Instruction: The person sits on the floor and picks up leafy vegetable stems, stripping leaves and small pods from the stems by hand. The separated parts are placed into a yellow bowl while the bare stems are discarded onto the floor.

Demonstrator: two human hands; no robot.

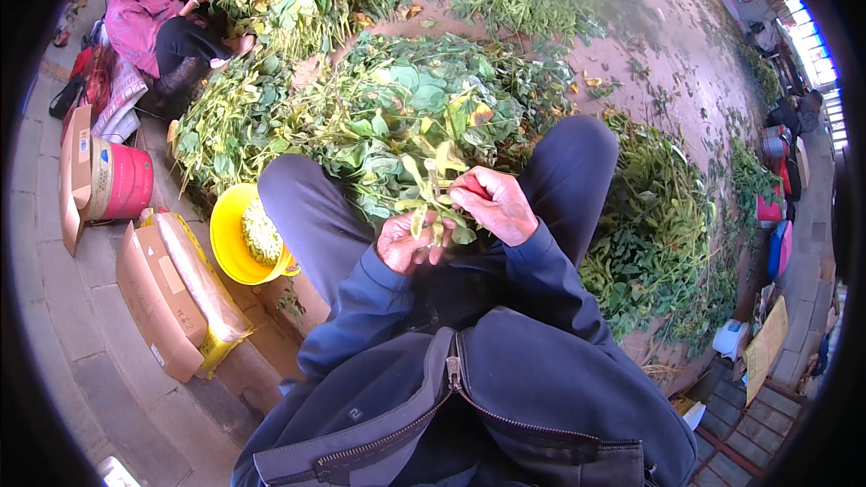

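Between my knees, my left hand (408, 241) holds a leafy soybean sprig (433, 179) with several plump green-yellow pods hanging from it. My right hand (497, 206) pinches the same sprig from the right, fingers curled in. A small red thing (475, 185) shows at the fingers of that hand; whether it is held or worn I cannot tell. Just beyond both hands lies a heap of cut soybean plants (419, 88). By my left knee, a yellow bucket (224, 233) tilts toward me with pale green beans (260, 233) inside.
Cardboard boxes (159, 297) and a pink bucket (132, 179) stand on the paving at left. A person in a pink shirt (145, 20) sits at upper left beside more plants. Another soybean heap (649, 230) lies by my right knee. Buckets and bags line the far right edge.
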